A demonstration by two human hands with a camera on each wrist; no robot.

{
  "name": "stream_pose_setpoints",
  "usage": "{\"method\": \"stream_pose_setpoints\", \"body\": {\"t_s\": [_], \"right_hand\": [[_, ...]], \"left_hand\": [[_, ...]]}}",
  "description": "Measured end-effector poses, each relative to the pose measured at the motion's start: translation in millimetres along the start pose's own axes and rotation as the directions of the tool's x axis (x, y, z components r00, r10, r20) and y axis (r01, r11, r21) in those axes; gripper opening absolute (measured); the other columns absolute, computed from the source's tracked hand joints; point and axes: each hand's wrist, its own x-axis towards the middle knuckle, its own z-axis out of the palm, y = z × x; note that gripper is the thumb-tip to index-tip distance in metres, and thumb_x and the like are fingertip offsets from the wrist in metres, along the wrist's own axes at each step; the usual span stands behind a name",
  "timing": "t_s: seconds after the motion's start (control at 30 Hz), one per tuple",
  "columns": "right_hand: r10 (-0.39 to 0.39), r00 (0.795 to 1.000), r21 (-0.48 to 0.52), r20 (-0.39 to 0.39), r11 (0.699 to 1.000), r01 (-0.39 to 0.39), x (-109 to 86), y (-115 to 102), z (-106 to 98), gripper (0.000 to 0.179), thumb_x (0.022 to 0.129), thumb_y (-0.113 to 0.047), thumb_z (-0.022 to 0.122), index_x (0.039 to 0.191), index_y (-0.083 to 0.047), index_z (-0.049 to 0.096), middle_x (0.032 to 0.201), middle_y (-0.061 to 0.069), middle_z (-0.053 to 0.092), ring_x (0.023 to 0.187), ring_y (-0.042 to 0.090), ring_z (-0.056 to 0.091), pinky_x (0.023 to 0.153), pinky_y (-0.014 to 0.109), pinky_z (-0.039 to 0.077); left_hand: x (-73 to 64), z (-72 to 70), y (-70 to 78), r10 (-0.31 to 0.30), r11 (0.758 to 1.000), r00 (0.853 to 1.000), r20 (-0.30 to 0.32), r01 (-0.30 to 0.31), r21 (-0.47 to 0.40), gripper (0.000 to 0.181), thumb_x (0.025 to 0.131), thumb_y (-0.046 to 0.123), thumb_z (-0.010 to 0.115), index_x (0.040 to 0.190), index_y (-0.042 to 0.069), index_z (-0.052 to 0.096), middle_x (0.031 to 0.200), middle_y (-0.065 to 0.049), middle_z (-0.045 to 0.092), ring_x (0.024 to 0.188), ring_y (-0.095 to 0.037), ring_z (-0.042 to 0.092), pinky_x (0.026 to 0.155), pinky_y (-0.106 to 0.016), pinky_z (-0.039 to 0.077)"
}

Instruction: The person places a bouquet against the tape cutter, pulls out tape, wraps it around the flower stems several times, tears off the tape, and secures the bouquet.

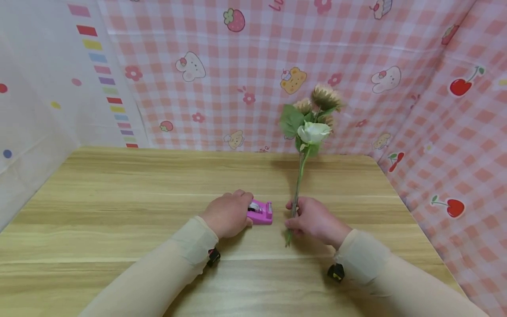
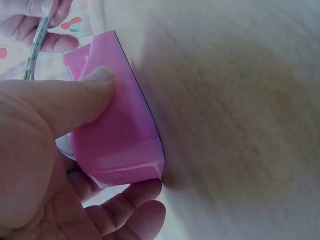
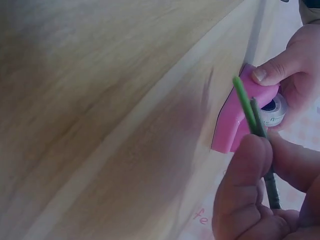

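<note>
My left hand (image 1: 229, 213) grips a pink tape dispenser (image 1: 261, 213) on the table, its thumb (image 2: 97, 87) against the near side and the fingers around the back end. A roll of clear tape (image 3: 274, 111) sits in the dispenser. To the right of it, my right hand (image 1: 317, 221) pinches the stems (image 1: 298, 185) of artificial flowers between thumb and fingers. The bunch leans slightly right, with a white rose (image 1: 314, 132), several beige blooms (image 1: 325, 97) and green leaves (image 1: 291, 119) at the top. Two cut stem ends (image 3: 241, 95), one bright green and one darker, stick out below the right fingers.
The wood-grain table (image 1: 119, 198) extends to both sides of the hands. Behind it hangs a pink checked cloth (image 1: 158, 101) with cartoon prints, and another cloth (image 1: 455, 145) runs along the right edge. A white dotted cloth (image 1: 35, 101) stands at the left.
</note>
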Motion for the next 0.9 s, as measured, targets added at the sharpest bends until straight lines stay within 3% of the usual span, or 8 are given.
{"method": "stream_pose_setpoints", "body": {"t_s": [0.23, 0.67, 0.9], "right_hand": [[0.017, 0.998, -0.074, 0.066, 0.997, -0.012, -5.6, 5, -2, 0.035, 0.088, -0.003, 0.080, 0.118, 0.000, 0.064, 0.074, 0.007, 0.064, 0.061, 0.017, 0.062, 0.059, 0.030, 0.056], [0.024, 0.988, -0.118, 0.152, 0.993, -0.006, -13.4, 14, 1, 0.023, 0.085, -0.001, 0.081, 0.098, -0.005, 0.063, 0.075, 0.007, 0.064, 0.057, 0.015, 0.058, 0.055, 0.028, 0.056], [0.046, 0.985, -0.112, 0.168, 0.993, -0.028, -16.9, 15, 5, 0.033, 0.080, -0.001, 0.084, 0.100, -0.005, 0.059, 0.079, 0.008, 0.064, 0.059, 0.017, 0.059, 0.052, 0.027, 0.055]], "left_hand": [[-0.5, -0.1, 0.7, -0.003, 1.000, 1.000, -0.004, 0.003, -0.003, 0.062, 0.099, 0.039, 0.073, 0.149, 0.008, 0.053, 0.149, -0.011, 0.059, 0.127, -0.033, 0.064, 0.109, -0.047, 0.055], [0.9, -0.5, 0.2, -0.002, 1.000, 1.000, -0.003, 0.002, 0.000, 0.063, 0.099, 0.039, 0.073, 0.150, 0.007, 0.052, 0.150, -0.011, 0.058, 0.127, -0.034, 0.063, 0.107, -0.048, 0.056], [1.9, -0.2, -0.4, -0.002, 1.000, 1.000, 0.002, 0.002, -0.009, 0.063, 0.099, 0.039, 0.073, 0.150, 0.008, 0.052, 0.149, -0.011, 0.059, 0.126, -0.034, 0.064, 0.107, -0.048, 0.055]]}}
